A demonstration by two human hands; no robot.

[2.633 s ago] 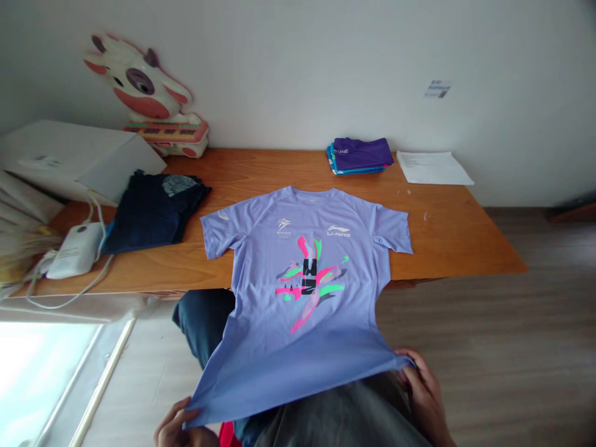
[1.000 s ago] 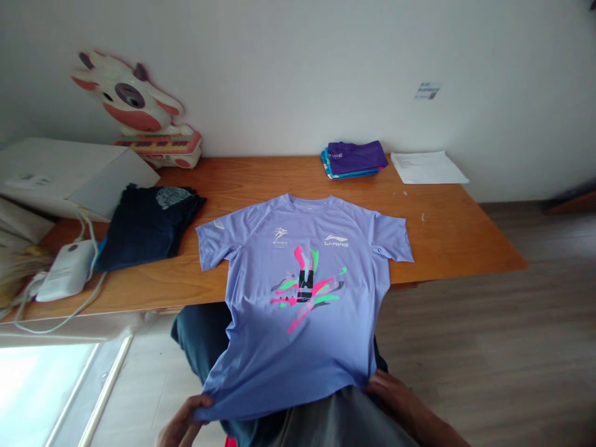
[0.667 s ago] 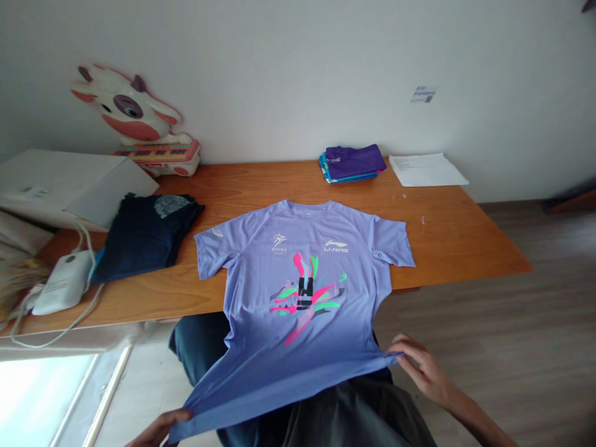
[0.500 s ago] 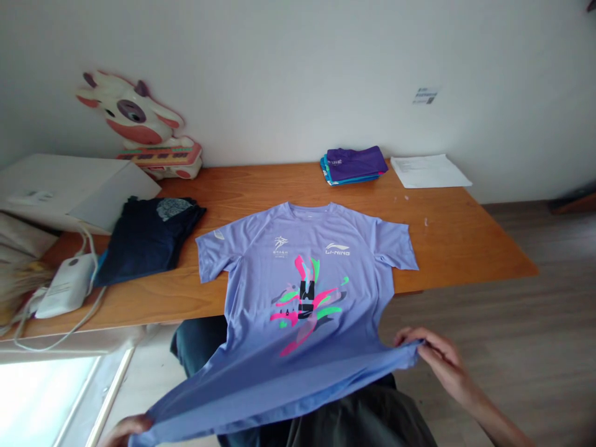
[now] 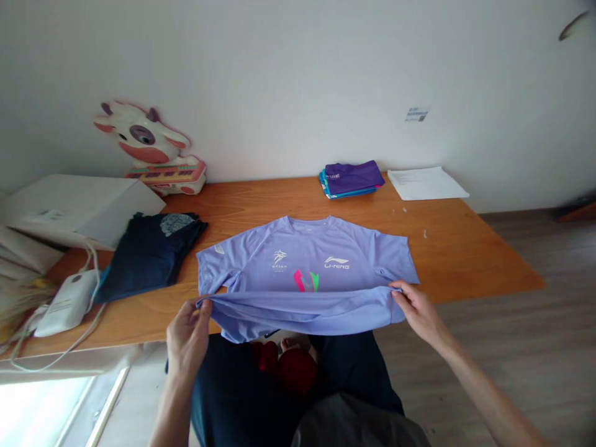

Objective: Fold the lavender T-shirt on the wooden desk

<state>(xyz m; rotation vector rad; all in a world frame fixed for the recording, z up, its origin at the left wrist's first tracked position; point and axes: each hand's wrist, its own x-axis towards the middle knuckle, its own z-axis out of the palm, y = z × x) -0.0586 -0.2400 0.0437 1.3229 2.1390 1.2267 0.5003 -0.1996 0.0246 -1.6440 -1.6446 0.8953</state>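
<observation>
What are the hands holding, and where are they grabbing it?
Both hold the lilac T-shirt by its bottom hem: the left hand pinches the left corner, the right hand the right corner.

shirt hem now up over print

Free room and obstacles on the counter. The lilac T-shirt lies flat across the middle near edge, its hem raised between the left hand and the right hand. Bare wood runs behind the collar to the wall, and to the right of the right sleeve as far as the counter's end. To the left, a folded dark garment lies just beside the left sleeve; beyond it a white box, a white device with trailing cable and a cow-shaped toy crowd that side. At the back right stand a stack of folded shirts and a sheet of paper.
</observation>
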